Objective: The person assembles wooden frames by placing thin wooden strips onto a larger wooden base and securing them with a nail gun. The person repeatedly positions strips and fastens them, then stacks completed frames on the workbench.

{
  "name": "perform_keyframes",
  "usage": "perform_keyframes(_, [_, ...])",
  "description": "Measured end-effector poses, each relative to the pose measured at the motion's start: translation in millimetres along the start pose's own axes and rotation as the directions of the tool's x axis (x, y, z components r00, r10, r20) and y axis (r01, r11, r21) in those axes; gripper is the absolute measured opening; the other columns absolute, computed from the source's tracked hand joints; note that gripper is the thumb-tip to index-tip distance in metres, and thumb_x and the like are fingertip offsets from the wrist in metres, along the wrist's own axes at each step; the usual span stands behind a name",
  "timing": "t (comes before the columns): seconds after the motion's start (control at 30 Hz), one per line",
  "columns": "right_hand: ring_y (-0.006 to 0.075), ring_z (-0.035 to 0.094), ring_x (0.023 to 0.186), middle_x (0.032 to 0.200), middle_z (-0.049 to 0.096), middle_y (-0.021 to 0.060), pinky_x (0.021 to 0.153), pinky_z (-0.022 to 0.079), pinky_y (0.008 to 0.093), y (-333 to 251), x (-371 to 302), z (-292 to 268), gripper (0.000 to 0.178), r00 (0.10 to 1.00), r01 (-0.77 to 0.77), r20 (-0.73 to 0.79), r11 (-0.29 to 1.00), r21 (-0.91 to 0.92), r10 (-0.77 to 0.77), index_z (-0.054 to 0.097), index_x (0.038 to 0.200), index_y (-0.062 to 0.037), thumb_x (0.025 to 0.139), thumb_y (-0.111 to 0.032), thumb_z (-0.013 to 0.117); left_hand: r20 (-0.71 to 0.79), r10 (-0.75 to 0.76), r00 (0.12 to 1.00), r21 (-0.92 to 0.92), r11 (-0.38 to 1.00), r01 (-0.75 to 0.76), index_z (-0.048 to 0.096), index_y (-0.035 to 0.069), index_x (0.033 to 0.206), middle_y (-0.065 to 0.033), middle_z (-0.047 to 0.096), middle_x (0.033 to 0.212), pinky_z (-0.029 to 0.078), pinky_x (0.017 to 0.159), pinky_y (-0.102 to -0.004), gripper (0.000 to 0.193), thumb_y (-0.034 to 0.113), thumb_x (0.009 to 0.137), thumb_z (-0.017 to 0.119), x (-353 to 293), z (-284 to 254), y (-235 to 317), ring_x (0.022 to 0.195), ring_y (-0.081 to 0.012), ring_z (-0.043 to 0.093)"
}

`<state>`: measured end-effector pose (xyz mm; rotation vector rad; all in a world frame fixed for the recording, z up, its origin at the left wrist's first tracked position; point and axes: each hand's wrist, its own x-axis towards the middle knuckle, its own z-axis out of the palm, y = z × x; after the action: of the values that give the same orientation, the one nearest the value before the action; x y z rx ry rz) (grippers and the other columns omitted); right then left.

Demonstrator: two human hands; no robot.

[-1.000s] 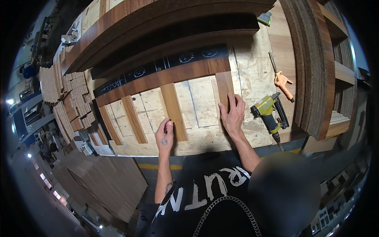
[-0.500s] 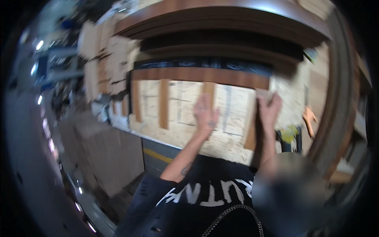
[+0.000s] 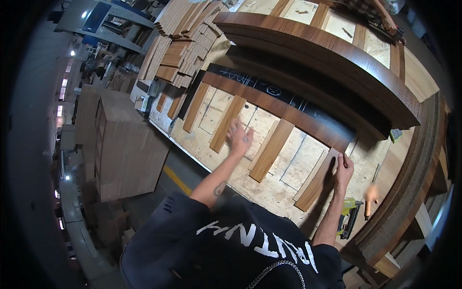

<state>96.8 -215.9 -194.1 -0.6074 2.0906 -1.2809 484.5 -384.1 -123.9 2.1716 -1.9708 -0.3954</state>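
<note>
A long dark brown board lies across the pale worktable. Several wooden slats run from its near edge toward me, including a middle slat and a left-hand slat. My right hand has its fingers closed at the upper right corner of the rightmost slat, where it meets the long board. Over the left-hand slat is my left hand, fingers apart and holding nothing; whether it touches the wood I cannot tell.
Thick dark boards stand just beyond the panel. Cut wood pieces are stacked at far left. Right of my arm lie a green and black nail gun and a wooden-handled tool. A co-worker's arm shows at top right.
My view has turned, so the panel now slants down to the right. My left hand has gone from the middle slat to the one left of it; my right stays at the rightmost slat.
</note>
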Motion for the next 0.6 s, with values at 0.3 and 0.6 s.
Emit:
perform_keyframes(0.3, [0.0298, 0.06, 0.114, 0.127, 0.059, 0.0206, 0.102, 0.048, 0.0389, -4, -13, 7, 0.051, 0.999, 0.027, 0.038, 0.976, -0.217, -0.019, 0.063, 0.135, 0.001, 0.098, -0.033, 0.068, -0.034, 0.073, 0.997, 0.084, 0.994, -0.07, 0.032, 0.004, 0.156, -0.0264, 0.03, 0.159, 0.019, 0.118, -0.0582, 0.083, 0.053, 0.096, 0.06, 41, -6, -115, 0.146, -0.0454, 0.027])
perform_keyframes(0.6, [0.0255, 0.057, 0.104, 0.122, 0.057, 0.0159, 0.096, 0.048, 0.0359, -3, -15, 4, 0.049, 0.998, 0.051, -0.011, 0.97, -0.239, -0.055, 0.06, 0.133, 0.0022, 0.096, -0.026, 0.071, -0.188, -0.241, 0.952, 0.234, 0.931, 0.281, 0.031, 0.02, 0.16, -0.023, 0.021, 0.166, 0.017, 0.118, -0.0642, 0.082, 0.057, 0.094, 0.062, 141, -57, -228, 0.152, -0.0385, 0.021])
